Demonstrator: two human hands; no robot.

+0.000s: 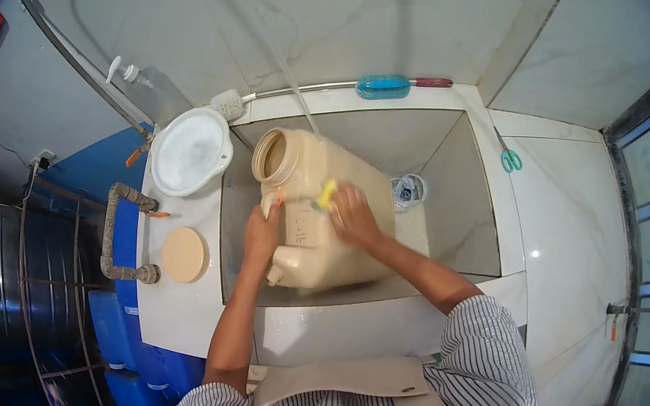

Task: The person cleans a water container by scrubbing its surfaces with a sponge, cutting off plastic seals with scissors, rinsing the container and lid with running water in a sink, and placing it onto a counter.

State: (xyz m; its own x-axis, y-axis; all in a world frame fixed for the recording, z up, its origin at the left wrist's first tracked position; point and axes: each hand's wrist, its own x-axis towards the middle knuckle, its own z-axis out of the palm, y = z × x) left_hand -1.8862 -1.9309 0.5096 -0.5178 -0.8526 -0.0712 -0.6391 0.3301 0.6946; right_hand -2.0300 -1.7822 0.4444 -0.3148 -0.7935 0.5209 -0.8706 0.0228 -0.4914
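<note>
A large beige jerrycan (344, 181) lies tilted in the tiled sink (465, 197), its wide round mouth uncovered and facing the upper left. My left hand (261, 236) is wrapped round the handle at the jerrycan's near left side. In my right hand (356, 219) a yellow and green sponge (326, 195) is pressed against the jerrycan's upper face. Faint handwritten marks show on that face, just below the sponge. A round beige lid (185, 254) rests on the white counter left of the sink.
On the left counter stand a white basin (190, 152) of suds and a clear pump bottle (150, 94). A long-handled brush (229, 104) and a blue brush (383, 87) lie along the back ledge. Scissors (510, 159) are at the right; a drain (409, 191) is in the sink.
</note>
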